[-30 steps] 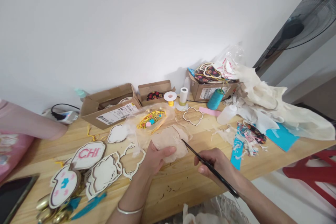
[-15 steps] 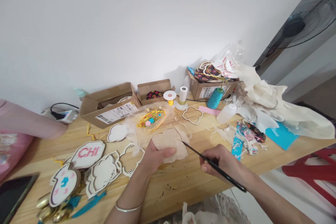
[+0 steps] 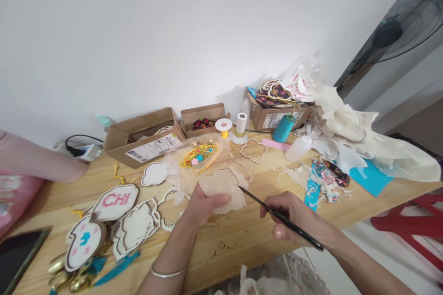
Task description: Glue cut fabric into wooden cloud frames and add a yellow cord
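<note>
Bench [image 3: 259,239]: pale wood, visible grain, near edge partly cut off. Clock read around the cream fabric piece [image 3: 216,179] held near mid-bench, 12 = wall side. Cream cloth heap [image 3: 398,152] between 2 and 3: thin, crumpled, ragged. Cardboard box [image 3: 119,152] at 10, rectangular, open top, printed label; contents mostly hidden by its walls.

Left hand [image 3: 209,203] closed on the fabric piece at its 8 o'clock edge, thumb on top, other fingers hidden underneath. Right hand [image 3: 292,209], between 3 and 4, pinched around a slim black tool [image 3: 301,231], fingers curled.

Fabric piece: thin, matte, faint flower mark, dark curved outline, scalloped top; lies tilted, long axis hard to call. Tool: smooth, tapered, long axis 10–4, tip toward 10, at the fabric's 3 o'clock edge; contact unclear. Teal thread cone [image 3: 284,130] between 1 and 2, wound texture.
</note>
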Demonstrator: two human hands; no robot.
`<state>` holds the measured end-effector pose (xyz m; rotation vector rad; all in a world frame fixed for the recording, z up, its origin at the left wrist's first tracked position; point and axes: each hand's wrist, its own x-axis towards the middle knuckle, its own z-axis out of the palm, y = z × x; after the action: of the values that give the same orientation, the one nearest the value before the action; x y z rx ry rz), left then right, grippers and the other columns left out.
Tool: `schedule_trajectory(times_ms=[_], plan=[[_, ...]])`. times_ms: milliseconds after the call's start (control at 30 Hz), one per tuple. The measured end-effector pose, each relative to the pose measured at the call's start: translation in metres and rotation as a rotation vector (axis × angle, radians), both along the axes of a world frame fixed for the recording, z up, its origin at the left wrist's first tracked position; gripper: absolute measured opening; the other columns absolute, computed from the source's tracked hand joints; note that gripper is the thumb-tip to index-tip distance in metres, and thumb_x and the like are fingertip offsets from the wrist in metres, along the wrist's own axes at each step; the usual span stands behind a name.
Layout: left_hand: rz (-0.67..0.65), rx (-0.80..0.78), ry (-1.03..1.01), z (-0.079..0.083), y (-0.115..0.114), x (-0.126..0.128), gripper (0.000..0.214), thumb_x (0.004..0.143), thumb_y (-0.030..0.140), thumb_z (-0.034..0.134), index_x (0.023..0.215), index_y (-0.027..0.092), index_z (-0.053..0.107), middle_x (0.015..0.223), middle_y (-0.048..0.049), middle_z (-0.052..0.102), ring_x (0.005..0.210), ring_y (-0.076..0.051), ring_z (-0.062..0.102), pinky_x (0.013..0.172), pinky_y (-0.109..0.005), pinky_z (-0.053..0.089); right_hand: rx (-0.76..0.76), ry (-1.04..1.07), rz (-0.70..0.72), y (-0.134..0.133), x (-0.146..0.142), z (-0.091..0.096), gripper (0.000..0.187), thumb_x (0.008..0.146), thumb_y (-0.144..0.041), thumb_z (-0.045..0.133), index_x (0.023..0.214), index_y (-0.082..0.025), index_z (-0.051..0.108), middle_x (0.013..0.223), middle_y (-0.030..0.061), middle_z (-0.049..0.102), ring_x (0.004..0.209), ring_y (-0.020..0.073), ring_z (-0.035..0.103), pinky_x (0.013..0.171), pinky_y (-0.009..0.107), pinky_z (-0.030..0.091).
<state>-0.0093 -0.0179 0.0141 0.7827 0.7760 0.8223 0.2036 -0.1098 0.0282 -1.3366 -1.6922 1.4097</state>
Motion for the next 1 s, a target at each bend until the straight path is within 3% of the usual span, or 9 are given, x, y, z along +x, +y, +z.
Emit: schedule_trajectory(times_ms=[200, 467, 633, 800, 1000], plan=[[-0.007, 0.021, 0.015, -0.0008, 0.0004, -0.0009, 0.037, 0.043, 0.016, 0.081, 0.078, 0.015, 0.069, 0.072, -0.0045, 0.071, 0.063, -0.019, 0.065, 0.059, -0.029, 0.053, 0.005, 0.003, -0.014, 0.0017, -0.0022, 0.0036, 0.057, 0.064, -0.067, 0.055, 0.082, -0.013, 0.058, 0.047, -0.0088, 0.026, 0.045, 0.0058, 0.022, 0.042, 0.021, 0.015], [-0.047, 0.034, -0.015, -0.0014, 0.0004, -0.0008, 0.038, 0.046, 0.015, 0.08, 0.082, 0.015, 0.069, 0.077, -0.0056, 0.072, 0.063, -0.018, 0.066, 0.056, -0.027, 0.053, 0.024, -0.175, -0.056, 0.0029, -0.0062, 0.0081, 0.04, 0.076, -0.052, 0.052, 0.067, -0.013, 0.056, 0.049, -0.007, 0.027, 0.046, 0.0055, 0.023, 0.041, 0.019, 0.017], [-0.033, 0.026, -0.022, -0.0012, 0.0, -0.0005, 0.04, 0.045, 0.015, 0.08, 0.083, 0.017, 0.069, 0.078, -0.0047, 0.072, 0.067, -0.019, 0.066, 0.057, -0.026, 0.053, 0.078, -0.245, -0.053, 0.0037, -0.0075, 0.0102, 0.037, 0.077, -0.047, 0.053, 0.059, -0.014, 0.05, 0.05, -0.0062, 0.032, 0.048, 0.0057, 0.027, 0.043, 0.019, 0.02], [-0.045, 0.047, -0.025, -0.0019, 0.0001, -0.0015, 0.035, 0.046, 0.014, 0.08, 0.08, 0.017, 0.07, 0.069, -0.0023, 0.07, 0.058, -0.015, 0.063, 0.055, -0.025, 0.052, 0.158, -0.353, -0.077, 0.0038, -0.0076, 0.0102, 0.038, 0.075, -0.046, 0.056, 0.057, -0.014, 0.052, 0.048, -0.0063, 0.033, 0.046, 0.0056, 0.027, 0.043, 0.019, 0.02], [-0.053, 0.05, -0.03, -0.004, 0.0005, -0.0016, 0.034, 0.047, 0.015, 0.08, 0.079, 0.019, 0.071, 0.068, -0.0022, 0.07, 0.058, -0.015, 0.063, 0.054, -0.025, 0.052, 0.261, -0.407, -0.105, 0.0039, -0.0042, 0.0095, 0.037, 0.072, -0.049, 0.059, 0.061, -0.014, 0.055, 0.05, -0.0057, 0.038, 0.045, 0.0058, 0.028, 0.044, 0.02, 0.021]])
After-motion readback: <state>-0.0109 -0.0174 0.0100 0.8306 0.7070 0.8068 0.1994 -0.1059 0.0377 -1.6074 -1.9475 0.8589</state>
